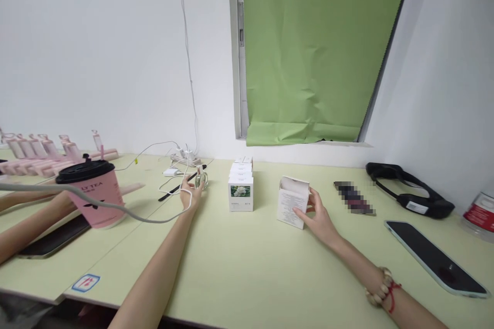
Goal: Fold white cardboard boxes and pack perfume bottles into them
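My right hand (317, 214) holds a small white box (292, 201) with its top flap open, fingers wrapped round its right side, on the pale green table (250, 262). My left hand (192, 188) reaches far forward and closes on a small clear glass bottle (200, 180) near white cables. A row of white boxes (241, 185) with a flower picture on the front one stands between my hands. A bead bracelet with red string (382, 288) is on my right wrist.
A pink lidded cup (94, 193) stands at the left beside another person's arms (31, 221) and a dark phone (54, 239). At the right lie a dark tablet (436, 259), a black headset (409, 190) and a blurred dark object (354, 198). Pink hangers (42, 157) lie far left.
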Tool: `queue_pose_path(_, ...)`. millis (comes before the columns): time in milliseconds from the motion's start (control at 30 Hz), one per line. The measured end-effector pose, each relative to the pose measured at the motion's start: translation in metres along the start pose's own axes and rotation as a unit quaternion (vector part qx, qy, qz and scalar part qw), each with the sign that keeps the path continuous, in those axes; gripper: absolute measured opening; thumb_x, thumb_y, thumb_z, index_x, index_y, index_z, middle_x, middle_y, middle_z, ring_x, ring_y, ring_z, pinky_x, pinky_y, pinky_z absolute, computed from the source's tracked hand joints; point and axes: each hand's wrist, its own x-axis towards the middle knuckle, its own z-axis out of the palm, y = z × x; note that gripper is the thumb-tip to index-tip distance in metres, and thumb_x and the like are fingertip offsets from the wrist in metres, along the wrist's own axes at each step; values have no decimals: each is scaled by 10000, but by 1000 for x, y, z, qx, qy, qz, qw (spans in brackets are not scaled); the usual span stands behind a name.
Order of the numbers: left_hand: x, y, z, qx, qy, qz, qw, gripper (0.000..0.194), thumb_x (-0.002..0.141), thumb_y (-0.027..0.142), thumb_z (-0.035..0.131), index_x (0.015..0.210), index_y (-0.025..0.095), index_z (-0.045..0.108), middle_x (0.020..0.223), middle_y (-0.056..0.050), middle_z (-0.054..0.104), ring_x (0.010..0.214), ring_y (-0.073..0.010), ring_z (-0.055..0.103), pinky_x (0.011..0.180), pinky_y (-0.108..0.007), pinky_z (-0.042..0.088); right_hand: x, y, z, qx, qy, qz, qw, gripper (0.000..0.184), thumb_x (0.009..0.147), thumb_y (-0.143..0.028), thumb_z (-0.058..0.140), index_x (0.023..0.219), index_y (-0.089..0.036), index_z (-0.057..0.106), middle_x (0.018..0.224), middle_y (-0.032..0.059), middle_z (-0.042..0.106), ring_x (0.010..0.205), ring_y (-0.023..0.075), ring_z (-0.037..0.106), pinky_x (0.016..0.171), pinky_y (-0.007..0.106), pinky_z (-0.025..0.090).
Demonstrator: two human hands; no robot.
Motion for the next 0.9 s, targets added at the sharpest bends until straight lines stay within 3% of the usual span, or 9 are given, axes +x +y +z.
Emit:
queue_pose_path(100,-2,1,-2,11,-15,3,1000,456,627,267,597,1057,152,498,931,-94,599,920,-247,579,830,-392,451,0,0,0,-2,-10,6,1000,559,761,-411,556,1216,-210,302,1096,114,582,867,212,601,730,379,513)
queue_pose_path(300,-10,5,-8,4,-34,-8,999,413,678,262,517,1062,135,437,903,-112,616,795,-237,610,736,-386,478,1,2,0,-21,-22,7,1000,565,763,-418,546,1224,-221,285,1052,88,597,840,201,600,709,366,516)
queue_pose_path(500,-16,23,-8,-7,-90,84,992,516,628,374,580,1089,182,447,1163,-121,532,1007,-263,551,851,-372,449,3,2,-1,-26,-16,-6,1000,572,747,-418,554,1220,-216,304,1010,74,611,795,188,600,683,351,515)
queue_pose_path(733,-21,29,-14,14,-93,64,993,421,631,332,554,1015,167,501,871,-76,625,826,-261,598,788,-409,459,4,0,-4,-16,-24,-8,1000,556,744,-375,564,1217,-209,326,968,64,620,791,172,601,658,316,509)
queue_pose_path(900,-44,34,-39,-11,-84,68,994,379,655,465,559,907,181,578,897,-54,659,839,-230,611,791,-355,475,4,1,-6,-19,-28,-5,999,569,749,-388,557,1237,-211,323,956,57,618,789,167,598,658,311,501)
